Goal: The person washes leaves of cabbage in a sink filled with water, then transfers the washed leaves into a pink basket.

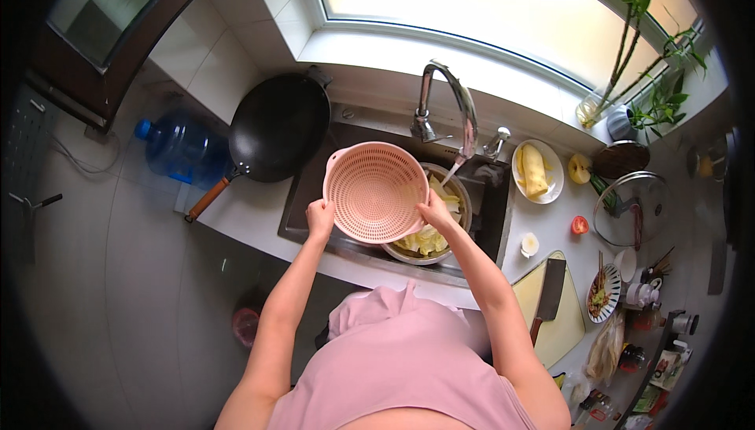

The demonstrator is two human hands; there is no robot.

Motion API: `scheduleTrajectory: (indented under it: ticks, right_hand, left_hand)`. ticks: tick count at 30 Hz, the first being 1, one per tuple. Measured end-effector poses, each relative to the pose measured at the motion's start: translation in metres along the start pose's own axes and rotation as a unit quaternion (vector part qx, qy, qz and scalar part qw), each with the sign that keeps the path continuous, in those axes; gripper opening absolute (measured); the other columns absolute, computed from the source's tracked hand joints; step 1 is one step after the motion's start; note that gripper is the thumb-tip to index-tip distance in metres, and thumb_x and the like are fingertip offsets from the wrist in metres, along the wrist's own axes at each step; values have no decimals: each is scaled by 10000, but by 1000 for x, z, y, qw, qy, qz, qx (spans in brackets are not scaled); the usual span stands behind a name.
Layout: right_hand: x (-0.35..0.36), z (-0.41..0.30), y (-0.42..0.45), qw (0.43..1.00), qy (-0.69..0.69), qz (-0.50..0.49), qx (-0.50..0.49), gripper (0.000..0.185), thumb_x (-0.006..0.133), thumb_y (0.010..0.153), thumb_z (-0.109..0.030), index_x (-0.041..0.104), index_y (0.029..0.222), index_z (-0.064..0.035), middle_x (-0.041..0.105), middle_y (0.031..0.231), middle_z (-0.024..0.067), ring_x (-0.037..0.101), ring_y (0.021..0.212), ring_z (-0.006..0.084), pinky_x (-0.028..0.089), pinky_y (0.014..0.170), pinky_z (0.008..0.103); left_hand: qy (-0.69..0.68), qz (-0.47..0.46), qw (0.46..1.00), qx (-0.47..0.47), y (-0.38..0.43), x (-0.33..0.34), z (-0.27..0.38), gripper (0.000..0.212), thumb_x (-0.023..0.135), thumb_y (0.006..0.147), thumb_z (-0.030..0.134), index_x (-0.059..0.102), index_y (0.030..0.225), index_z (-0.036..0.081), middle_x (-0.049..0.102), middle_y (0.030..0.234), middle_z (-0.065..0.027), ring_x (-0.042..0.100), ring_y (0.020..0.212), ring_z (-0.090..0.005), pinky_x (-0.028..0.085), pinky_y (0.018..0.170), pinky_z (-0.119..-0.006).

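A pink plastic colander [376, 192] is held over the sink [307, 200] by both hands, with no food visible in it. My left hand [320, 218] grips its left rim, and my right hand [435, 209] grips the rim on the right. Partly hidden beneath the colander, a round metal basin [467, 212] stands in the sink. Pale leafy cabbage [426, 240] fills much of the basin. From the curved chrome faucet [469, 117], water runs down into the basin.
A black wok [280, 129] with a wooden handle rests left of the sink. To the right are a plate with peeled yellow produce [532, 173], a halved tomato [579, 225], an onion piece [529, 245], a glass lid [628, 209] and a cleaver [552, 288] on a cutting board [567, 327].
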State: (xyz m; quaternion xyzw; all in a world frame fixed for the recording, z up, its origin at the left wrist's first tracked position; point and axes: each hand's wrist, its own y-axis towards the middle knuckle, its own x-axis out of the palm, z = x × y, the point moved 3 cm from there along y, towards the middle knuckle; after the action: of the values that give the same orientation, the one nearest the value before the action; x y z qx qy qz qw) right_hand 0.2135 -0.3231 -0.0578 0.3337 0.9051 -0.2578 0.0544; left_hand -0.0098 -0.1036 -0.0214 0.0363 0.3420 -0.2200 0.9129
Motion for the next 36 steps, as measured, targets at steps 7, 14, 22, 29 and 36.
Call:
scheduleTrajectory:
  ticks: [7,14,22,29,36]
  right_hand:
    - [41,-26,30,993,-103,6,-51,472,584,797,-172,487,1246,-62,641,1046,206,629,969,325,489,851,403]
    - [70,-28,73,985,-148,-30,-79,340,564,863,-187,536,1179,-64,630,1090,205,598,1045,355,460,891,416]
    - [79,-5,70,990,-96,97,-45,532,621,855,-299,475,1283,-20,623,1124,215,608,1041,329,466,904,395]
    - [9,67,30,988,-81,128,-39,292,543,901,-240,654,1069,-28,675,1006,164,644,966,282,489,846,362]
    - [-44,109,-14,982,-100,159,18,257,543,883,-195,671,1036,-32,685,969,153,655,928,271,493,821,354]
  left_hand:
    - [-18,24,990,-135,0,-15,-63,309,653,825,257,550,873,-31,633,678,-160,610,533,-251,491,495,-373]
    - [95,-10,993,-67,-4,-35,-69,423,628,788,142,481,1155,-8,625,1043,-239,628,940,-371,518,796,-442]
    - [157,10,987,-47,-12,-34,-52,491,643,748,152,468,1189,28,456,1185,-209,495,1082,-426,428,919,-472]
    - [151,56,971,175,-36,-8,38,353,603,798,91,544,1143,50,484,1135,-142,503,1060,-328,412,905,-416]
    - [94,-197,916,336,-56,151,108,242,581,859,199,610,1022,22,616,973,-148,558,955,-320,444,829,-418]
